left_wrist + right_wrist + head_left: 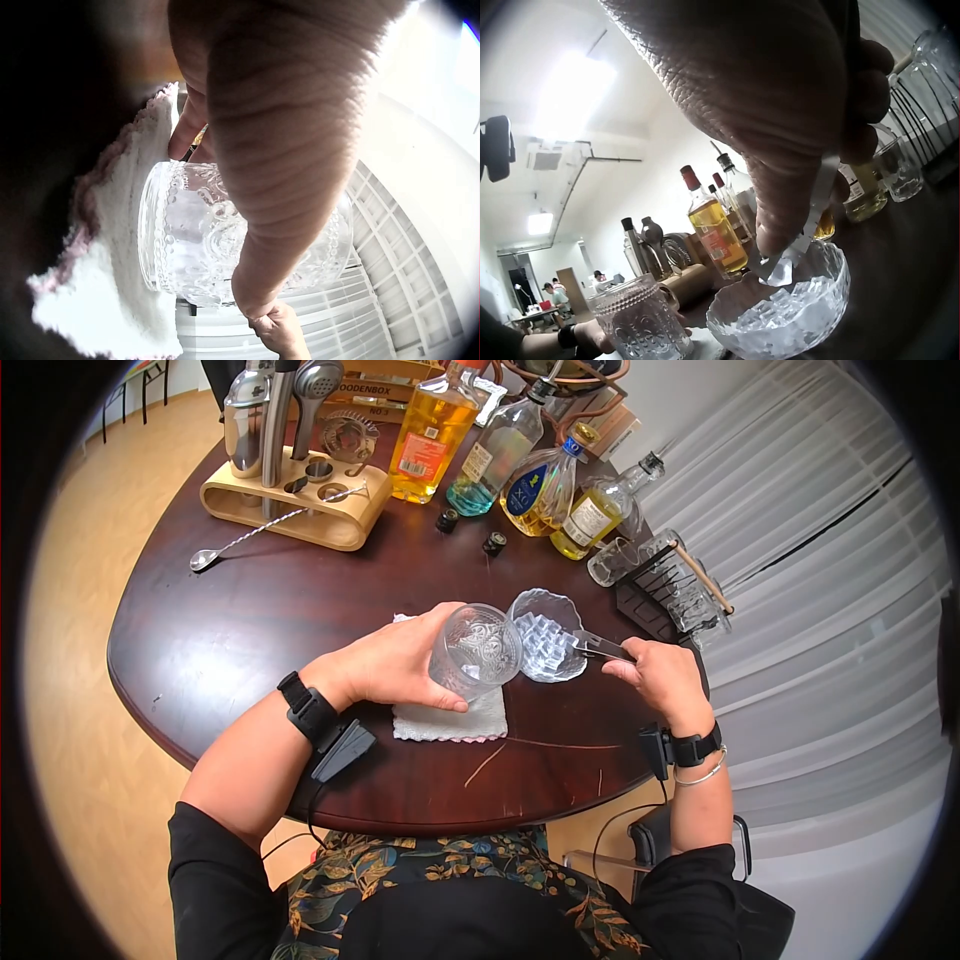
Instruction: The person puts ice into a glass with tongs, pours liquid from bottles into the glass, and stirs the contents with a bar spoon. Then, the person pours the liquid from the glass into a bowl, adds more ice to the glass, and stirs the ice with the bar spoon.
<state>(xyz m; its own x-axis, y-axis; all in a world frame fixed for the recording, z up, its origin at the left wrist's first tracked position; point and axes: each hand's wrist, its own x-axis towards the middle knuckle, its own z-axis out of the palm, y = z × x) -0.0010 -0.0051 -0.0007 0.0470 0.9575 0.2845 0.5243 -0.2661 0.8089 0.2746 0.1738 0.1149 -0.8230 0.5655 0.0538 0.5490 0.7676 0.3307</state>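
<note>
My left hand (400, 660) grips a clear patterned glass (476, 650) above a white cloth (452, 722); a little ice shows inside the glass. Right beside it stands a clear glass bowl (547, 601) of ice cubes (546, 644). My right hand (662, 678) pinches metal tongs (602, 647), whose tips are over the bowl. In the right wrist view an ice cube (781, 273) is at the tips of the tongs, above the other ice. The left wrist view shows the thumb (262, 281) across the glass (202, 232), which is over the cloth (112, 300).
A wooden bar-tool stand (345, 530) and a long spoon (205, 559) are at the back left. Several bottles (430, 440) line the back, with two black caps (494, 543) before them. A rack of glasses (660, 595) stands at the right edge.
</note>
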